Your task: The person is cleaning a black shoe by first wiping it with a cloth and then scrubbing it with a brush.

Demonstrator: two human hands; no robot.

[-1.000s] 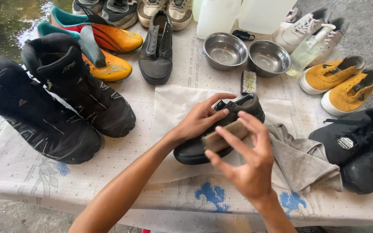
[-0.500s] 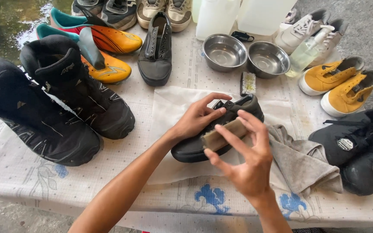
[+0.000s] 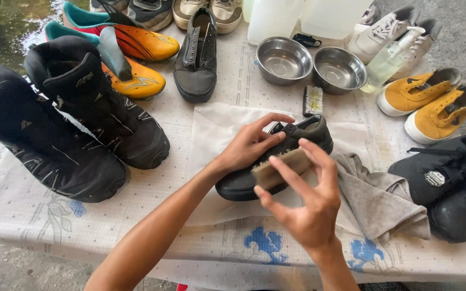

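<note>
A low black shoe [image 3: 308, 133] lies on a white cloth [image 3: 217, 129] in the middle of the table. My left hand [image 3: 249, 145] rests on its top and grips it near the opening. My right hand [image 3: 306, 207] holds a wooden brush [image 3: 279, 168] against the side of the shoe, fingers wrapped over the brush's back. A grey rag [image 3: 378, 196] lies crumpled just to the right of the shoe.
Two big black boots [image 3: 71, 124] stand at the left, orange cleats [image 3: 136, 59] and a grey shoe [image 3: 196, 54] behind them. Two steel bowls [image 3: 308, 64], a small brush [image 3: 313, 100], a spray bottle [image 3: 389, 56], yellow sneakers [image 3: 432, 102] and black shoes [image 3: 451, 183] sit right.
My right hand has slid the brush a little along the side of the shoe. My left hand keeps its hold and the shoe has barely shifted.
</note>
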